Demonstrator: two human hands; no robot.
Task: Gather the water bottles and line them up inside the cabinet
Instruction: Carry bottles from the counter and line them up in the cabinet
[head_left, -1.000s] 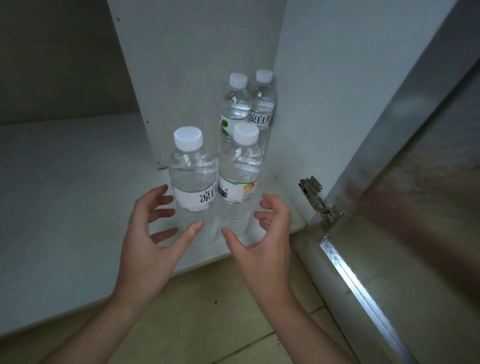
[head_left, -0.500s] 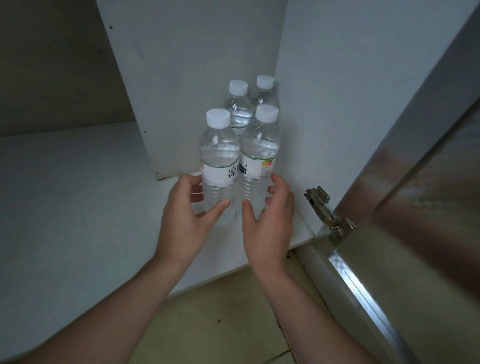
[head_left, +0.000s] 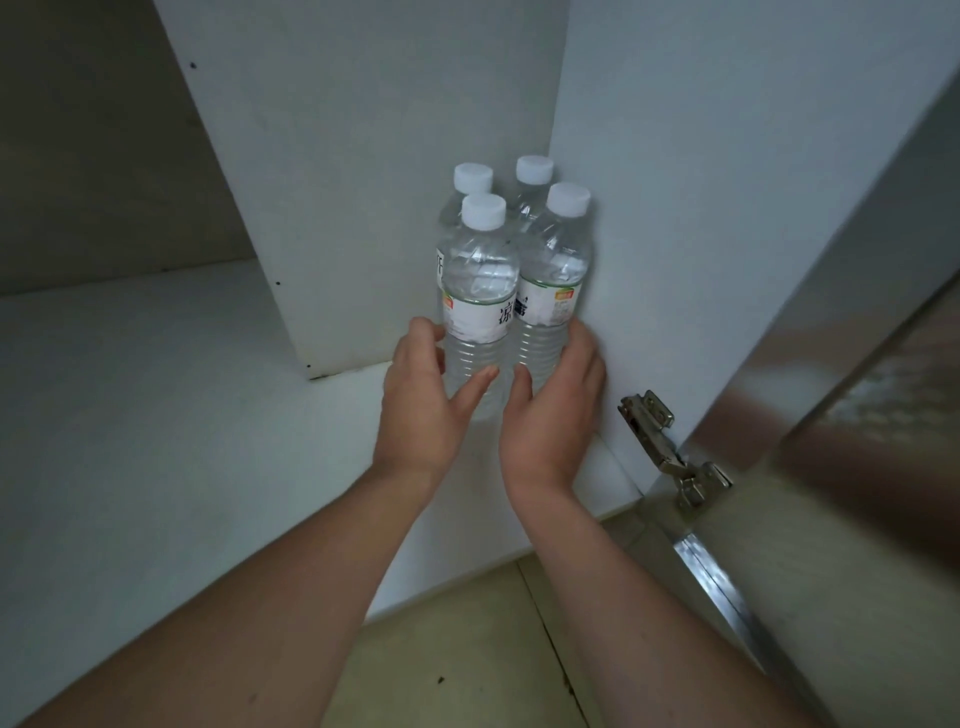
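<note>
Both front bottles (head_left: 480, 291) are sliding back toward 12 o'clock, now touching the rear pair (head_left: 531, 179) in the cabinet (head_left: 675, 208) corner. Left hand (head_left: 423, 400) is gripping one, right hand (head_left: 553, 410) the other, where earlier both were hovering open. Four are lining up two by two, so placement is looking nearly finished.

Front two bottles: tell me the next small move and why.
Probably let go and draw both hands back. The left hand and right hand cup the front two bottles, which stand upright, tight against the back pair in the cabinet's corner.
</note>
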